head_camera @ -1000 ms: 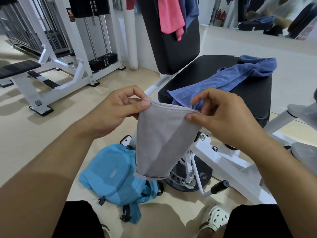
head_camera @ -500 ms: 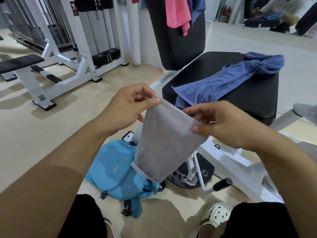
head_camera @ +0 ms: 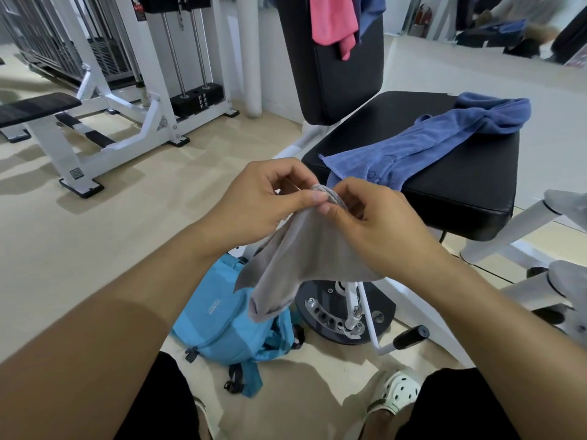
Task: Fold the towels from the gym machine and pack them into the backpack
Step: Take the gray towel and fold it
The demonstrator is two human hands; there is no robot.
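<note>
Hands: the grey towel is pinched at its top edge by the left hand and right hand, thumbs touching.
Towel: hung lengthwise downward.
Backpack: laid on the floor directly below, nearer the left hand.
Blue towel: left on the seat, far right.

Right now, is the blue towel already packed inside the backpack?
No. The blue towel lies unfolded across the black seat of the gym machine, while the backpack sits on the floor below.
</note>
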